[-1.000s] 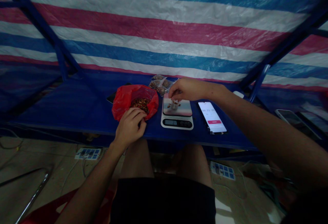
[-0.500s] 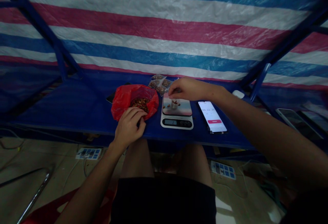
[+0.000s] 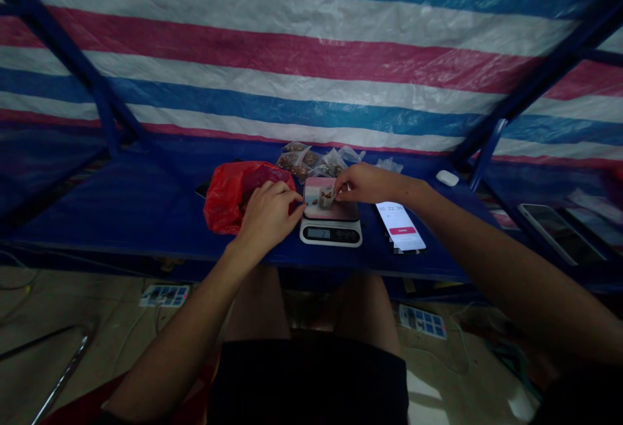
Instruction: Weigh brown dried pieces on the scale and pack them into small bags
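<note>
A small clear cup [image 3: 326,198] with reddish-brown nut-like pieces stands on the plate of a kitchen scale [image 3: 330,233]. A few loose pieces [image 3: 315,202] lie on the plate beside it. My right hand [image 3: 363,183] is closed in a pinch at the cup's right side; anything between its fingertips is hidden. At the scale's left edge, my left hand [image 3: 273,212] has thumb and forefinger drawn together, with whatever they pinch too small to make out. Behind that hand sits an open red plastic bag [image 3: 221,194], its contents mostly covered.
Several clear bags of brown pieces [image 3: 298,160] lie behind the scale on the blue table [image 3: 146,211]. A lit phone [image 3: 402,227] rests right of the scale, under my right forearm. Farther right are a white rounded case [image 3: 447,178] and another phone [image 3: 548,233].
My left hand has moved right, from the red bag to the scale's left edge. My right hand has come down from above the cup to its right side.
</note>
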A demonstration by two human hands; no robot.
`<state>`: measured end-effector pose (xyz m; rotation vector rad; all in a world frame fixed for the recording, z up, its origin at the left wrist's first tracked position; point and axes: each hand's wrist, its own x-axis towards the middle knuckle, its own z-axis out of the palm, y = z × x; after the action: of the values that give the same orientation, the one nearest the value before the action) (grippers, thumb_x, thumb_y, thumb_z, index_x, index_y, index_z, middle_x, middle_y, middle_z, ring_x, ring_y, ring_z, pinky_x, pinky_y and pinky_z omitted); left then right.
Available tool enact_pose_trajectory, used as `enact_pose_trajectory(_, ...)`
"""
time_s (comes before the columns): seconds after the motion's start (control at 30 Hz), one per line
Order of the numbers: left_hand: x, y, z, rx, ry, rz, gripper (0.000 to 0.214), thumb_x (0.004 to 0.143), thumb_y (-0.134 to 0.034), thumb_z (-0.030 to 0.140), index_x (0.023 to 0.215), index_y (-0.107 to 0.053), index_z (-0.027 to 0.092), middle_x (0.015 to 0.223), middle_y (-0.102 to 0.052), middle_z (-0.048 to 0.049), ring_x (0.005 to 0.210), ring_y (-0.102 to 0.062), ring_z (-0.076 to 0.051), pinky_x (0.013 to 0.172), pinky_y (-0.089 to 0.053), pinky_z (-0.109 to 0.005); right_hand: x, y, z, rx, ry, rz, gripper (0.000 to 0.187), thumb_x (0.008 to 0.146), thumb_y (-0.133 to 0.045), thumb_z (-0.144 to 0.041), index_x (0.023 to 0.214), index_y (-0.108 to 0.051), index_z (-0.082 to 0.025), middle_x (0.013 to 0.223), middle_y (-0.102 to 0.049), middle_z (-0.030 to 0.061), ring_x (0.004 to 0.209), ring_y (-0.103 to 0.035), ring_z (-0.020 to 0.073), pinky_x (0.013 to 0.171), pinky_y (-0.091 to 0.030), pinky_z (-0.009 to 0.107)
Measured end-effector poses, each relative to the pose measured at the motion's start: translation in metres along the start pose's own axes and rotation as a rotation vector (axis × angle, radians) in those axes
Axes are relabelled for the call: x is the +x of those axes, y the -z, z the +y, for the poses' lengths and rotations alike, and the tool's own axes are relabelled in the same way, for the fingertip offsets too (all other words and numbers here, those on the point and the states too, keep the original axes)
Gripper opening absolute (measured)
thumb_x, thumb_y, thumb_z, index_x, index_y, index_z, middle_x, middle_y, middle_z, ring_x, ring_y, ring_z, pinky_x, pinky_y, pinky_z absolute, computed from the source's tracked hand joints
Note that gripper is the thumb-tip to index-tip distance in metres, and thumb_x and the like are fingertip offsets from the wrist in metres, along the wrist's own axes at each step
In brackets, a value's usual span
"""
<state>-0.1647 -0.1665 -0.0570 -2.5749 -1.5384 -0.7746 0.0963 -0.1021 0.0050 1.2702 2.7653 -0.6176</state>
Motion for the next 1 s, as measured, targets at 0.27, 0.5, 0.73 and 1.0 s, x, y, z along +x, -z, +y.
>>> enact_pose_trajectory(0.27,0.016,-0.006,0.0,-0.047,-0.019,-0.04,0.015,0.097,-0.07,0.028,0.091,-0.083,0.022,0.09,-0.072,-0.0074,0.089,-0.067,-0.028,0.085,-0.056,-0.045,-0.008,0.01,0.006,0.004,-0.005,0.071,0.022,0.092,-0.064,-0.018,0.102,-0.084,-0.014,0.098,-0.084,0.0101,0.082,-0.074,0.0206,0.076,-0.052,0.033)
enact_pose_trajectory(0.5,0.036,0.002,0.017,-0.269,-0.011,0.042,0.023,0.102,-0.066,0.034,0.107,-0.085,0.022,0.097,-0.072,-0.0062,0.099,-0.069,-0.026,0.092,-0.055,-0.042,-0.008,0.019,-0.004,0.103,0.084,0.127,0.023,0.096,-0.065,-0.027,0.103,-0.085,-0.017,0.097,-0.084,0.0069,0.078,-0.07,0.0173,0.075,-0.048,0.03)
enact_pose_trajectory(0.73,0.037,0.009,0.027,-0.25,0.052,-0.047,0.028,0.105,-0.059,0.029,0.117,-0.083,0.022,0.107,-0.075,-0.0081,0.107,-0.07,-0.026,0.096,-0.054,-0.038,0.013,0.008,0.013,-0.057,0.046,0.164,0.028,0.093,-0.06,-0.015,0.105,-0.085,-0.014,0.102,-0.084,0.0097,0.085,-0.072,0.0183,0.078,-0.047,0.028)
enact_pose_trajectory(1.0,0.037,0.009,0.025,-0.045,0.115,-0.253,0.023,0.1,-0.064,0.031,0.098,-0.084,0.02,0.1,-0.076,-0.0095,0.094,-0.072,-0.026,0.082,-0.055,-0.036,0.02,-0.002,0.015,-0.095,0.003,0.093,0.029,0.087,-0.06,-0.01,0.104,-0.084,-0.011,0.101,-0.084,0.0116,0.085,-0.072,0.0189,0.078,-0.047,0.029)
